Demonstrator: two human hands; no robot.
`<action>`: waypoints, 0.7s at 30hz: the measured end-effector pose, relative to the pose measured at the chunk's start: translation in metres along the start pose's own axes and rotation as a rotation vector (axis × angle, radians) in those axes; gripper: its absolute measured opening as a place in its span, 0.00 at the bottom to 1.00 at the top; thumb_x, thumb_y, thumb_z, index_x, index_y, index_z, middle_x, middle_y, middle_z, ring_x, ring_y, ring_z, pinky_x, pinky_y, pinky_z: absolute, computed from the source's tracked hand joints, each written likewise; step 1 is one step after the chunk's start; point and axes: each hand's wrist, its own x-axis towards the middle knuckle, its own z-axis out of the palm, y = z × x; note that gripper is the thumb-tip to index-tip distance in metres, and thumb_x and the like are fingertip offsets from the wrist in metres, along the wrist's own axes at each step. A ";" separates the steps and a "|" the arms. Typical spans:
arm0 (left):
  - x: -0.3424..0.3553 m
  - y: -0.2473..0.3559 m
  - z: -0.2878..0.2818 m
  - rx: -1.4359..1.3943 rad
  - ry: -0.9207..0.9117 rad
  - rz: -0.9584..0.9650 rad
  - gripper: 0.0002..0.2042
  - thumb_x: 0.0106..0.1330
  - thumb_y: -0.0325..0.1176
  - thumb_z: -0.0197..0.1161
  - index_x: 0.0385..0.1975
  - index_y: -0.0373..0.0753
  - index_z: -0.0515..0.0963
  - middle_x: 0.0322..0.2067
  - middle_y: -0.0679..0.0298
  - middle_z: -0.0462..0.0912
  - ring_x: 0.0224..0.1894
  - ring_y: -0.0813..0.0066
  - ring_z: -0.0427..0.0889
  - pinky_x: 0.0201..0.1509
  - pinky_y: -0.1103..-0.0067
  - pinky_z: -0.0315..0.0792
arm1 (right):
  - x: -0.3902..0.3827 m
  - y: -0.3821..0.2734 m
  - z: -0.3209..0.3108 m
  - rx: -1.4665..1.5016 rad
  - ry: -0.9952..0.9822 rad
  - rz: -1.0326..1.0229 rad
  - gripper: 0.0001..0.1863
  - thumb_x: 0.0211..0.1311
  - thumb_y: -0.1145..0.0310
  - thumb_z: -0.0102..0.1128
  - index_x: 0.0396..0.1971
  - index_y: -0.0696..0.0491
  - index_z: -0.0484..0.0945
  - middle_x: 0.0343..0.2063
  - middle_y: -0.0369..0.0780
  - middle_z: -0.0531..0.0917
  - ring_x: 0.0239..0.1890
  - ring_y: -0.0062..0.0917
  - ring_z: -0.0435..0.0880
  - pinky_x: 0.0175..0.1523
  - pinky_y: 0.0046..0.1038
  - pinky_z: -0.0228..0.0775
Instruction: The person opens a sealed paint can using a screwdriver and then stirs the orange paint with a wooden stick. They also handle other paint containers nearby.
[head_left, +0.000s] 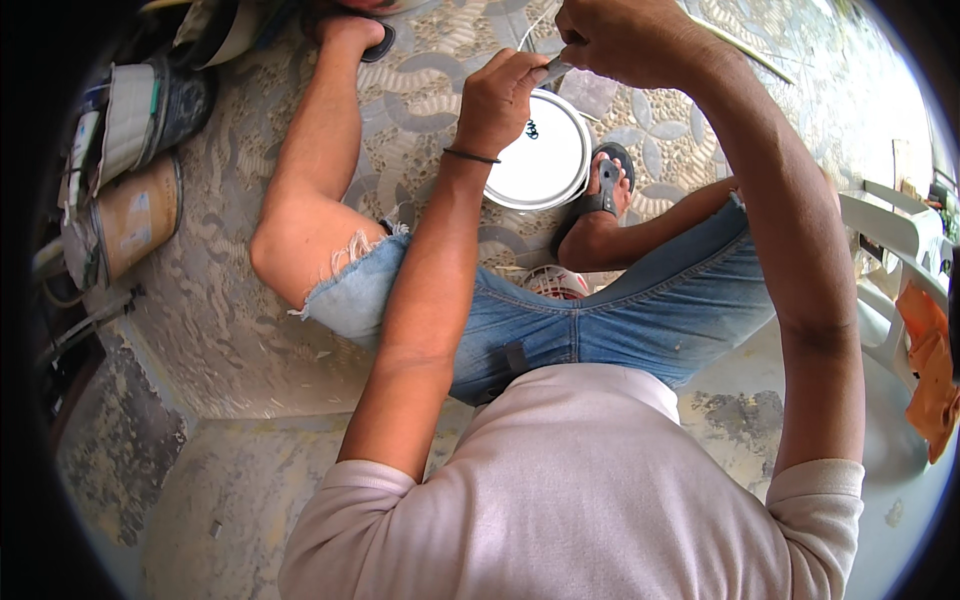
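My left hand and my right hand are raised in front of me, close together, both with the fingers closed. Between them runs a short, flat grey strip, pinched at one end by my left thumb and fingers. Its other end meets the fingertips of my right hand, which partly hide it. What the strip belongs to does not show. Below the hands, on the patterned floor between my feet, is a round white bucket lid with a dark handwritten mark. A thin pale strand curves just beyond the hands.
Several containers stand at the left, among them a brown one and a whitish one. At the right is a white plastic chair with an orange cloth on it. A long thin stick lies at the far right.
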 end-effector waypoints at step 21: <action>-0.056 -0.023 -0.008 0.513 -0.045 -0.749 0.26 0.80 0.55 0.49 0.39 0.39 0.86 0.41 0.49 0.88 0.43 0.42 0.86 0.46 0.53 0.78 | -0.061 0.030 0.116 0.012 0.051 -0.157 0.29 0.77 0.70 0.55 0.75 0.39 0.69 0.31 0.47 0.86 0.30 0.39 0.88 0.37 0.40 0.81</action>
